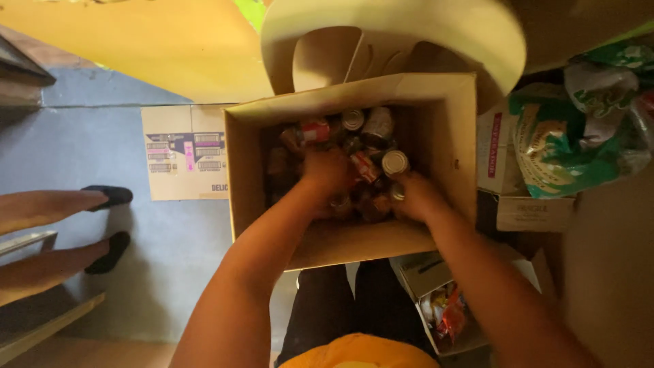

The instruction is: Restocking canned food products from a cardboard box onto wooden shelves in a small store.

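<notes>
As hands (pixel 327 170) blur, box (pixel 443 136) cans (pixel 394 162) dim

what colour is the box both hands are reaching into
Plain brown open cardboard box, seen best in the head view.

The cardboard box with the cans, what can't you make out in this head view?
- Fingers of the left hand and right hand: buried among the cans, so any grip is unclear.
- Lower layers of the cardboard box: hidden by the top cans and dark shadow.
- Can labels: blurred and too small.
- Smaller box by the right forearm: mostly covered by that arm.
</notes>
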